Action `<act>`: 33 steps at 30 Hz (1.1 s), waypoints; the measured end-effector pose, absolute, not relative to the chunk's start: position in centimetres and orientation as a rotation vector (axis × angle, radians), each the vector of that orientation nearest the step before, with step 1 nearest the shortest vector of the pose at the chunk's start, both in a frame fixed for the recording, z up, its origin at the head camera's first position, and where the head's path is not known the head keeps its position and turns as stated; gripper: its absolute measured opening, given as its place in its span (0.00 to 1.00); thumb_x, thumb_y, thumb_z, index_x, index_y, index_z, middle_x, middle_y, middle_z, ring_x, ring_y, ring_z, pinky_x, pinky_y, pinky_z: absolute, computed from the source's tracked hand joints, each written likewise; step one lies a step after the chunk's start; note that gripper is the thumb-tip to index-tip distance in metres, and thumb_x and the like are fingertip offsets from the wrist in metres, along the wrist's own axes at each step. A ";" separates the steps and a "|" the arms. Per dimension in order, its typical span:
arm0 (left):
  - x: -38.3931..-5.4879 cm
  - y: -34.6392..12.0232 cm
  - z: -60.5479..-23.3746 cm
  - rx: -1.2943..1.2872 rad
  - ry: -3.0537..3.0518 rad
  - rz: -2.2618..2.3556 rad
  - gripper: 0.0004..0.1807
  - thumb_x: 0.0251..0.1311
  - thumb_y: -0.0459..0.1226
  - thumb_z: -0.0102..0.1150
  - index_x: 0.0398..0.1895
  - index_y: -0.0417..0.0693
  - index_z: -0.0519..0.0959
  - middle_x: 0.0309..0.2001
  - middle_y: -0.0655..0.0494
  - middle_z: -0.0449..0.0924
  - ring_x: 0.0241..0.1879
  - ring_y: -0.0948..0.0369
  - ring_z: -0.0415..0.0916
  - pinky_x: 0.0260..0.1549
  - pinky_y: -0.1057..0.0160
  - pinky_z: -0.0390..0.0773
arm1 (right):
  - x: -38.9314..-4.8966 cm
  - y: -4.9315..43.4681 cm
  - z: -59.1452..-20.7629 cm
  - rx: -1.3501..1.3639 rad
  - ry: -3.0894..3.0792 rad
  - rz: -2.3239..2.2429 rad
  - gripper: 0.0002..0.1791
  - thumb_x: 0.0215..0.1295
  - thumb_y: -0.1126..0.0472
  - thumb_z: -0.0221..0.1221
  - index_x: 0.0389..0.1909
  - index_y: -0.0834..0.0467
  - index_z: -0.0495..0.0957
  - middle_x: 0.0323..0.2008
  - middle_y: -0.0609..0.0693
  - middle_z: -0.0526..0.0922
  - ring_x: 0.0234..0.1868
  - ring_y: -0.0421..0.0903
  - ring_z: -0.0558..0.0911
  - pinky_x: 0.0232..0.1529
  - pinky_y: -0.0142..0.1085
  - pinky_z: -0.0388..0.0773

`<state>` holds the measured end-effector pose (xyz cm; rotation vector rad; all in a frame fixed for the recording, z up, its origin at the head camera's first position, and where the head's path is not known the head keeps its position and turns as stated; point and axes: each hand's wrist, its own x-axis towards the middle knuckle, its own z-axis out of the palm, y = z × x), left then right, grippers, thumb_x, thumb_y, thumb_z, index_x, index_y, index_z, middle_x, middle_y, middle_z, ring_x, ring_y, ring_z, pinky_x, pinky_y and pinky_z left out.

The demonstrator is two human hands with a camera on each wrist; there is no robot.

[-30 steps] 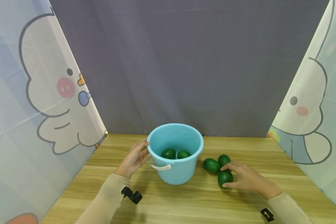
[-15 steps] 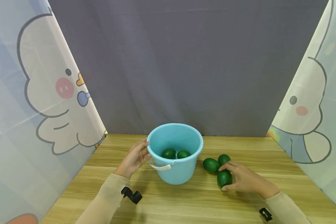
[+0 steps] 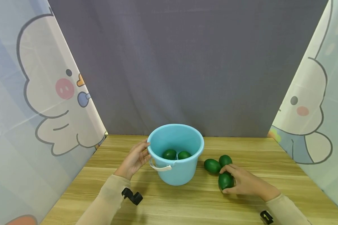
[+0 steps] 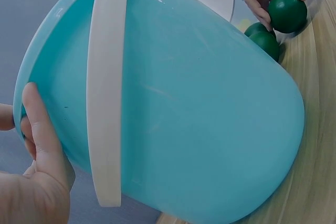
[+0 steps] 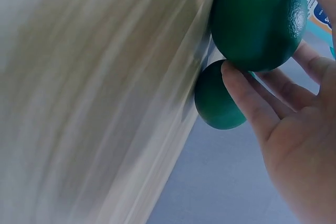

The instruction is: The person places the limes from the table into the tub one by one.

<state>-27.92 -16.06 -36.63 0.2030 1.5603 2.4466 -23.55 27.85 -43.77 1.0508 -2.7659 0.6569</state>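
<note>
To the right of the light-blue bucket (image 3: pixel 176 175), the right hand (image 3: pixel 243 181) pinches a green egg-shaped object (image 3: pixel 225 181) between thumb and bent fingers, parted only by its width. Two similar objects (image 3: pixel 212 166) lie also right of the bucket. The left hand (image 3: pixel 133 162) holds the bucket's left edge, fingers slightly bent.

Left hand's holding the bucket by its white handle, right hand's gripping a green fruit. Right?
Not the handle: the left wrist view shows the left hand holding the bucket at its rim. The right hand does grip a green fruit.
</note>
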 end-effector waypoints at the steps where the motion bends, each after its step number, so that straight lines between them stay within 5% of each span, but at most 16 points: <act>1: -27.9 -16.1 -36.6 0.202 1.561 2.446 0.30 0.74 0.33 0.46 0.76 0.38 0.54 0.49 0.50 0.67 0.32 0.67 0.77 0.29 0.77 0.81 | -23.5 27.8 -43.7 1.053 -2.772 0.659 0.32 0.54 0.40 0.72 0.53 0.53 0.74 0.49 0.49 0.75 0.43 0.40 0.77 0.37 0.34 0.81; 33: -28.0 -16.1 -36.7 0.172 1.562 2.450 0.29 0.74 0.33 0.47 0.75 0.39 0.57 0.48 0.51 0.68 0.32 0.66 0.77 0.28 0.76 0.81 | -23.5 27.9 -42.7 1.037 -2.830 0.695 0.32 0.56 0.41 0.71 0.56 0.53 0.75 0.50 0.53 0.77 0.44 0.42 0.79 0.37 0.34 0.82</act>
